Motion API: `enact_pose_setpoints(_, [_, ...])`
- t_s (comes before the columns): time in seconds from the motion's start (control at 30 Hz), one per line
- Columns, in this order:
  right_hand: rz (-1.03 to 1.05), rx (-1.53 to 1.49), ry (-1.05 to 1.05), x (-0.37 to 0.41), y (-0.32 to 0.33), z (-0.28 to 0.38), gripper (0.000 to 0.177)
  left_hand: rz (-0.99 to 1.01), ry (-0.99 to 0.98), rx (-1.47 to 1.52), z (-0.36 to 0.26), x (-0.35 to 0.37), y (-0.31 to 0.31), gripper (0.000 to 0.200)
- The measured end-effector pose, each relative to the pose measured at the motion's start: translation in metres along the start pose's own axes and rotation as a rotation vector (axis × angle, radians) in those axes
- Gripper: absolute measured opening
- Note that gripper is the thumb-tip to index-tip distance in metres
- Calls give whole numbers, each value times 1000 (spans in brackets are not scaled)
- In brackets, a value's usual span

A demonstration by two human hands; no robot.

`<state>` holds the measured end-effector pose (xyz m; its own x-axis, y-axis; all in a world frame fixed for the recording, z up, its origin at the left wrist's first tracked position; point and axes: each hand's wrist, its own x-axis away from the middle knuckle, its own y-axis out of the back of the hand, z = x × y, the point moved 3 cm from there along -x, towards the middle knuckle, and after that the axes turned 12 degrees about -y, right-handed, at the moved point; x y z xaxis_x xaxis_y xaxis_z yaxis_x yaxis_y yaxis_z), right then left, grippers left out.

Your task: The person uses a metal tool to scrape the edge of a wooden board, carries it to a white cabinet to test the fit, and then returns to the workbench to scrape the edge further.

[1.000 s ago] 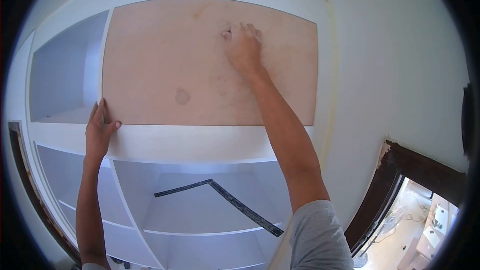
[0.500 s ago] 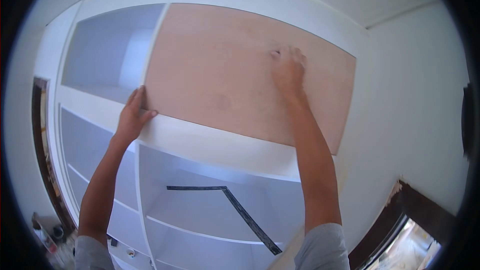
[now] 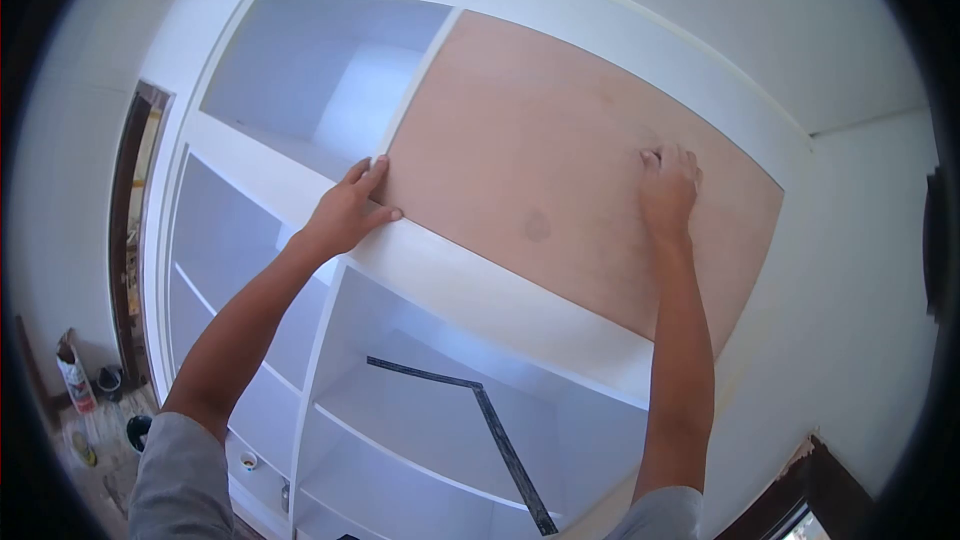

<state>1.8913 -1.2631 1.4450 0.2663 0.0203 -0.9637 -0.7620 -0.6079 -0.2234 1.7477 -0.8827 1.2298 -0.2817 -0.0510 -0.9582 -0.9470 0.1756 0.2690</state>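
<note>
A bare, pinkish-brown wooden panel [image 3: 560,140] fits in the upper right opening of a white cabinet [image 3: 500,280]. My left hand [image 3: 352,205] rests at the panel's lower left corner, fingers spread, with the fingertips on the divider and panel edge and the thumb on the white rail below. On the right half of the panel my right hand [image 3: 672,183] presses with curled fingers. A small dark bit shows beside the fingers; I cannot tell what the hand holds. A round, darker spot [image 3: 537,225] marks the panel's lower middle.
A black-and-grey angled strip [image 3: 500,440] lies across the lower shelves. Left of the panel is an open compartment [image 3: 310,70]. On the floor at lower left stand a bottle [image 3: 75,375] and dark containers [image 3: 110,380]. A dark door frame [image 3: 815,490] is at lower right.
The view has turned and tilted, so the cabinet appears further right and lower at its right side. My left hand stays at the same corner; my right hand remains on the panel's right half.
</note>
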Motion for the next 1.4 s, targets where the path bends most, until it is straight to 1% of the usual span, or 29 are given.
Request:
enact_pose_setpoints(0.07, [19,-22,-15,0,-4,-4,14,7,-8,27,-1,-1,0,89])
enact_pose_setpoints(0.17, [-28,20,55,-4,-3,-2,15,24,7,27,-2,-1,2,89])
enact_pose_setpoints(0.23, [48,-37,-15,0,-3,-4,15,21,-2,9,0,1,1,89])
enact_pose_setpoints(0.27, [50,-40,-8,0,-4,-3,15,10,-17,-5,0,0,1,90])
enact_pose_setpoints(0.4, [25,7,18,0,-11,-9,17,9,-31,39,-4,1,7,90])
enact_pose_setpoints(0.47, [15,18,35,-2,-10,-7,17,17,11,44,-1,1,4,88])
enact_pose_setpoints(0.5, [9,9,11,-1,-9,-7,17,16,13,44,0,1,4,88])
enact_pose_setpoints(0.57, [6,0,-7,1,-10,-5,17,9,-52,18,2,3,4,88])
enact_pose_setpoints(0.67, [38,-25,-25,0,-8,-5,17,5,-46,32,2,3,4,88])
enact_pose_setpoints(0.77, [50,18,-24,0,-8,-3,18,3,-41,17,5,3,2,89])
enact_pose_setpoints(0.83, [20,4,-3,0,-8,-1,19,3,-37,19,6,3,3,89])
enact_pose_setpoints(1.1, [15,-17,20,0,-11,-3,19,14,-54,16,8,3,2,88])
enact_pose_setpoints(1.17, [19,-31,24,3,-11,-3,19,17,-50,-19,5,3,4,87])
enact_pose_setpoints(1.2, [25,-39,-6,2,-11,-3,19,20,-40,-16,6,3,3,87])
enact_pose_setpoints(1.27, [46,-57,-26,3,-12,-3,19,-30,-82,20,8,5,4,81])
enact_pose_setpoints(1.3, [35,-43,-18,3,-11,-3,19,-30,-66,20,13,5,3,81])
enact_pose_setpoints(1.37, [47,-29,-1,-1,-16,-12,19,-92,-135,5,21,7,0,70])
enact_pose_setpoints(1.4, [-20,35,18,-2,-21,-18,19,-76,-107,15,30,9,-2,70])
